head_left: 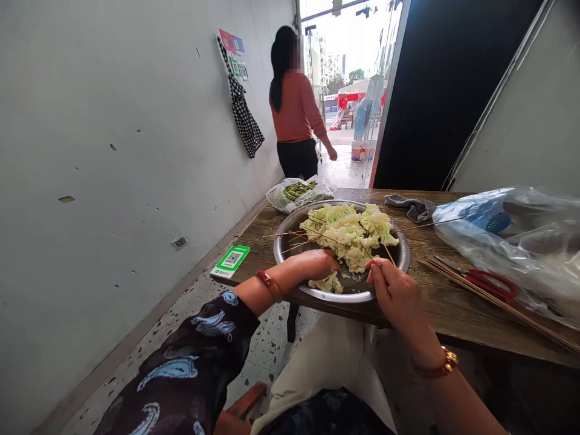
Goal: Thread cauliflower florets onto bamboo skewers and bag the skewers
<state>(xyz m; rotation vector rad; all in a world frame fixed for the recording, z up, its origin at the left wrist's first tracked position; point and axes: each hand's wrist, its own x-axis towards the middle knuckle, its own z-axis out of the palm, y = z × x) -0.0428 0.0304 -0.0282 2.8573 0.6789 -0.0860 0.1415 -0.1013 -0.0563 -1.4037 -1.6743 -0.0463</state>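
Glossy metal basin (pixel 344 298), rough cauliflower (pixel 347 235)

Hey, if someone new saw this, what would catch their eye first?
Probably the heap of pale cauliflower florets in the round silver metal basin, where the left hand reaches in and the right hand pinches a thin wooden skewer. Next, perhaps the green-and-white QR-code card on the left end of the dark wooden table, and the person in an orange top near the bright doorway.

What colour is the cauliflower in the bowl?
The cauliflower is creamy white and pale green; see the head view.
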